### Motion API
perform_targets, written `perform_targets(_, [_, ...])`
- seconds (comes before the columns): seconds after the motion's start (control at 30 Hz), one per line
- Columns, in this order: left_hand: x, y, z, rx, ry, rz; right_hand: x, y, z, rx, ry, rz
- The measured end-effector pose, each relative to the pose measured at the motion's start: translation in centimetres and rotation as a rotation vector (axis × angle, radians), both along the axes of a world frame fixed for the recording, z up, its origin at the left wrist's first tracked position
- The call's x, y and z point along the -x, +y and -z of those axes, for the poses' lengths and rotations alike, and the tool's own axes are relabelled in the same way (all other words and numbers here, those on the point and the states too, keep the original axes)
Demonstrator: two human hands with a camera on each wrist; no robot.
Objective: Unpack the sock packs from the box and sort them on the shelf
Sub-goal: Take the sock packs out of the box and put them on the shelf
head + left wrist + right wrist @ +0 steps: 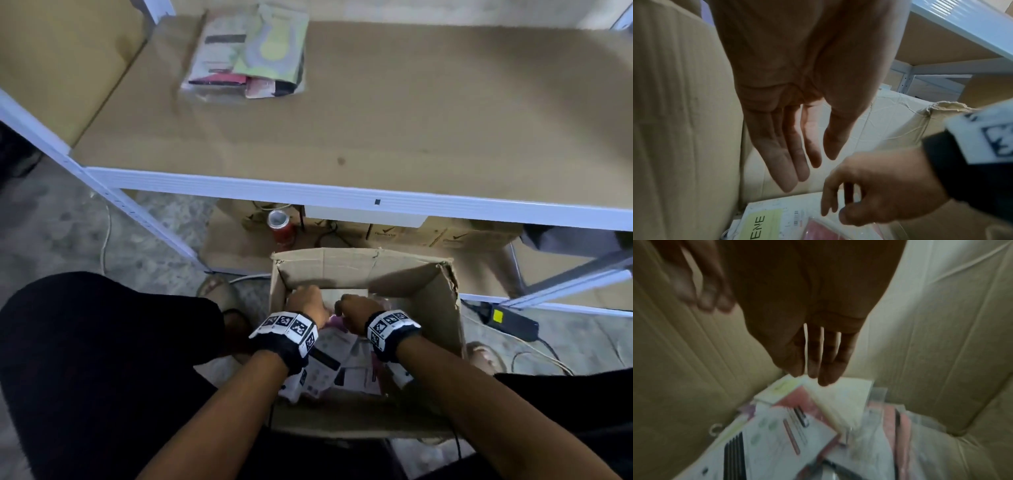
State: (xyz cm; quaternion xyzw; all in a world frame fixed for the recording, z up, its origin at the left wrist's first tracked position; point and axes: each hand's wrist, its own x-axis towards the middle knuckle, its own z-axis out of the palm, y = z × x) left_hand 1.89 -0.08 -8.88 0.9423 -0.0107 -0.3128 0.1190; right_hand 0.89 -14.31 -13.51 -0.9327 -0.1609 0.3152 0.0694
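Cardboard box (438, 308) open-topped, hands (334, 306) inside above sock packs (342, 363)

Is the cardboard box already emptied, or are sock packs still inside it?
Not empty: sock packs lie in the cardboard box, under both open hands, left hand and right hand.

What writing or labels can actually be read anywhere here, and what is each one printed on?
"ENE": green letters, cut off by the picture's edge, on the yellow-green label of a white sock pack in the open cardboard box.
Barcode and small print on that pack: too small to read.
Black-and-white square code patterns on both wristbands: not words.
Print on the packs on the shelf and on the red can: blurred.
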Motion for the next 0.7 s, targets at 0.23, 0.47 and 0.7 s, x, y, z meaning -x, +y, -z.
perform_targets(0.23, [0.6,1.6,-0.6,0.032,-0.063,0.001,0.4,2.9,4.4,-0.027,0.032,-0.211])
perform_targets(0.47, [0.6,1.3,0.1,0.075,-0.066,-0.008,0.4,1.8,5.3,0.035,-0.003,-0.135])
perform_targets(0.7, [0.8,0.3,0.4,0.069,-0.065,0.044,-1.0,-0.8,5.4,0.099,-0.241,0.079])
